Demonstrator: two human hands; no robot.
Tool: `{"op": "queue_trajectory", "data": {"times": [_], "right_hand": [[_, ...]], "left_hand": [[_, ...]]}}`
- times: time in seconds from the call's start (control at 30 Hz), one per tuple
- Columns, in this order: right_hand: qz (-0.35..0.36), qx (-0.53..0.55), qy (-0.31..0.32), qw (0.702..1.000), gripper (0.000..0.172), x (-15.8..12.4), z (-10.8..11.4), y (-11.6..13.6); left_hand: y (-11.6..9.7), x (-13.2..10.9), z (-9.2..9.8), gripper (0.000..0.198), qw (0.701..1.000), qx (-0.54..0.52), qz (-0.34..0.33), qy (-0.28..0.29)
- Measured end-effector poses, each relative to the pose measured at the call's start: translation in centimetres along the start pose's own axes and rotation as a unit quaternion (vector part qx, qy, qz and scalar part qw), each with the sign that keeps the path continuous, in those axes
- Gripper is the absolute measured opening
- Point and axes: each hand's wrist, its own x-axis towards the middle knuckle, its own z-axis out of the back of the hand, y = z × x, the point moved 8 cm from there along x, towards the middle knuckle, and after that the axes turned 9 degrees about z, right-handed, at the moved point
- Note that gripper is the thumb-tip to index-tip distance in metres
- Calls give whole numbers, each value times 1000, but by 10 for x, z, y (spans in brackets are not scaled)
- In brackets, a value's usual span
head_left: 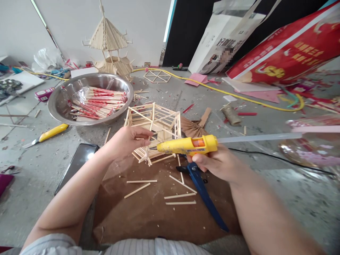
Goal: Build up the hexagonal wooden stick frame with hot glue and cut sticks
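Note:
My right hand (pixel 216 163) grips a yellow glue gun (pixel 187 145) with a clear glue stick (pixel 260 137) sticking out of its back; the nozzle points left at a wooden stick frame (pixel 155 124) on the floor. My left hand (pixel 126 140) pinches a part of that frame near the nozzle, fingers closed on a thin stick. The frame is a small open structure of chopstick pieces resting at the far edge of a brown cardboard sheet (pixel 148 209).
Blue-handled cutters (pixel 203 191) and loose cut sticks (pixel 180 195) lie on the cardboard. A steel basin (pixel 60 102) holds wrapped chopsticks. A phone (pixel 78 161), a yellow knife (pixel 50 134), a finished stick pagoda (pixel 108 39), a yellow hose (pixel 239 96) and bags surround.

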Motion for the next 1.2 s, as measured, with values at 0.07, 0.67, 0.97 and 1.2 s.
{"op": "queue_trajectory", "data": {"times": [0.07,0.67,0.97,1.2], "right_hand": [[-9,1,4,1000,39,-2,1,-2],[-3,-7,-3,1000,35,0,-3,2],[3,-19,0,1000,40,4,-4,4],[9,-24,0,1000,40,1,-4,1]], "left_hand": [[0,0,0,35,1000,-2,0,-1],[1,0,-1,34,1000,0,0,1],[0,0,-1,33,1000,-4,1,-1],[-1,0,-2,32,1000,-1,-7,4]]}}
